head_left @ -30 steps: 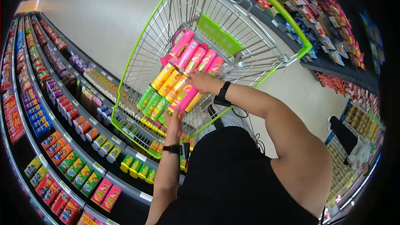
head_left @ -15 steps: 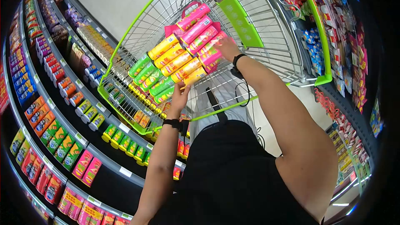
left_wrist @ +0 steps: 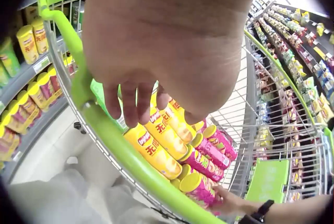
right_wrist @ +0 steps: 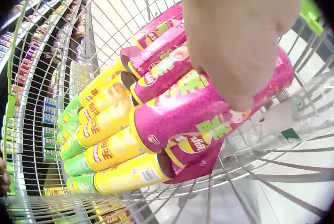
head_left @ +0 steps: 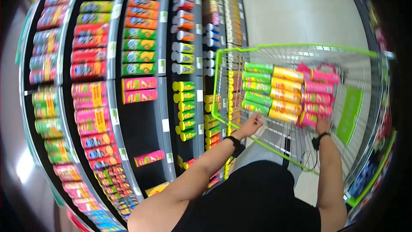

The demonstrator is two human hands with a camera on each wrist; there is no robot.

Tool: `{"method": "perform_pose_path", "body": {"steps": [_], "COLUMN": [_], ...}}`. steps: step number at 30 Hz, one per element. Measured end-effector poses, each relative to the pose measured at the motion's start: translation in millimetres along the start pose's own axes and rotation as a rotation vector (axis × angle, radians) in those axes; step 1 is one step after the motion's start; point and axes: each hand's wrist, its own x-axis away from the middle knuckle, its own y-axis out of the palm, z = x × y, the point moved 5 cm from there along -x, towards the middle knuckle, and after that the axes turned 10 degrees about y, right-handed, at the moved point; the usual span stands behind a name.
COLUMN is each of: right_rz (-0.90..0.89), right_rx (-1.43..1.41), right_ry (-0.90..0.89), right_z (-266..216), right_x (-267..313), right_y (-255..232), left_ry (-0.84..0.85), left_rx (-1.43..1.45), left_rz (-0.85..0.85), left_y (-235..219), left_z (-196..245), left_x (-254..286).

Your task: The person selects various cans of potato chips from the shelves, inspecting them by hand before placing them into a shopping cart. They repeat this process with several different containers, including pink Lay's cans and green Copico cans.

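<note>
Rows of chip canisters lie in the shopping cart (head_left: 274, 148): green canisters (head_left: 257, 88) at the left, yellow canisters (head_left: 286, 96) in the middle, pink canisters (head_left: 318, 87) at the right. At the near end of the pink row, my right hand (head_left: 322, 126) grips a pink canister (right_wrist: 172, 114); its fingers are mostly hidden in the right wrist view. My left hand (head_left: 252, 125) hangs over the cart's near side, close to the green and yellow canisters. Its fingers (left_wrist: 128, 101) are loosely bent and hold nothing.
Shelves of canisters (head_left: 139, 47) run along the left. One pink canister (head_left: 149, 158) lies by itself on a shelf with dark gaps around it. A green plate (head_left: 349, 109) is fixed to the cart's right part. More shelving (left_wrist: 297, 51) stands across the aisle.
The head view has swung left toward the shelves. The right hand has set a pink canister at the near end of the pink row. My left hand has come away from the yellow canister.
</note>
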Motion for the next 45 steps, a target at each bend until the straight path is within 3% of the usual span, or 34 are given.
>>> {"method": "perform_pose_path", "body": {"steps": [5,7,8,10,12,14,16,18,20,22,24,26,28,30,34,37,41,45], "right_rz": [0.088,0.112,0.116,-0.094,-0.053,-0.010,0.112,0.126,0.184,0.208,0.219,0.106,0.233,0.219,0.184,0.147,0.172,0.059], "right_rx": [0.094,0.138,0.113,-0.010,-0.159,-0.251,-0.199,-0.336,-0.276,-0.280,-0.175,-0.186,-0.135,-0.096,-0.183,-0.132,-0.176,-0.469], "right_ry": [-0.061,-0.071,-0.040,-0.087,-0.178,-0.196,-0.236,-0.248,-0.257,-0.142,-0.163,-0.138,-0.250,-0.237,-0.149,-0.189,-0.254,-0.369], "right_z": [-3,-9,-10,-27,-38,-51,-62,-87,-111,-140,-162,-184,-206,-224,-222,-225,-230,-287], "right_x": [-18,-16,-23,-7,-6,3,-3,8,21,46,55,66,81,94,88,90,83,111], "right_y": [5,-17,-15,-41,-39,-46,-30,-22,-18,-29,-29,-40,-59,-82,-90,-92,-88,-110], "left_ry": [0.192,0.294,0.306,0.315,0.231,0.383,0.295,0.260,0.059,-0.198,-0.238,-0.204,-0.272,-0.204,-0.185,-0.146,0.139,0.621], "left_rx": [0.041,0.011,-0.036,-0.125,-0.029,-0.227,-0.293,-0.320,-0.451,-0.363,-0.304,-0.277,-0.209,-0.165,-0.261,-0.312,-0.313,-0.384], "left_rz": [0.186,0.277,0.342,0.469,0.657,0.937,1.233,1.486,1.725,1.903,1.883,1.845,1.747,1.722,1.684,1.700,1.684,1.674], "left_y": [-38,-62,-81,-130,-184,-251,-314,-368,-414,-451,-477,-493,-500,-504,-505,-507,-490,-453], "left_z": [25,23,21,33,23,17,37,31,18,-12,-34,-47,-32,-41,-47,-43,-34,-10], "left_x": [13,23,28,47,63,89,133,171,201,217,213,203,204,197,194,202,206,213]}}
